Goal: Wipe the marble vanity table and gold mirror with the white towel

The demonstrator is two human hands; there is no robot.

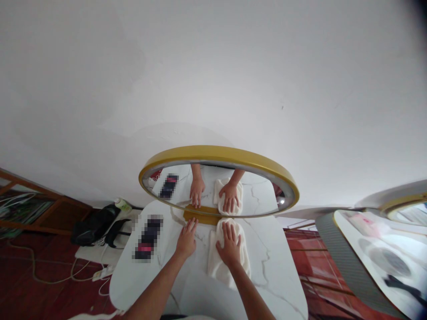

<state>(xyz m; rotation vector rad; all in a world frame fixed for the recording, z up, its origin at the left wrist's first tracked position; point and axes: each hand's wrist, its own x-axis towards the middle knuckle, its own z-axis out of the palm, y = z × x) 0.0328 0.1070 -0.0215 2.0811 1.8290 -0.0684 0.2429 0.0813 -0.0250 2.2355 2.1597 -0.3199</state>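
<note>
My left hand (187,240) lies with its fingers stretched out, the fingertips at the left end of the gold base (207,216) of a mirror. My right hand (230,244) rests flat and spread on a white cloth (246,263), pressing it against the marble-patterned tabletop (276,271). Part of the cloth is hidden under that hand and forearm. Just beyond both hands stands the mirror, with a rounded gold frame (213,152). Its glass (253,191) reflects both hands, the cloth and the tabletop.
A dark, pixelated object (148,238) lies on the table's left side. A black bag (95,224), cables and a power strip (102,272) are on the left. At right stands another white-topped table (353,235) with a second gold-framed mirror (400,199). A white wall (213,80) rises behind.
</note>
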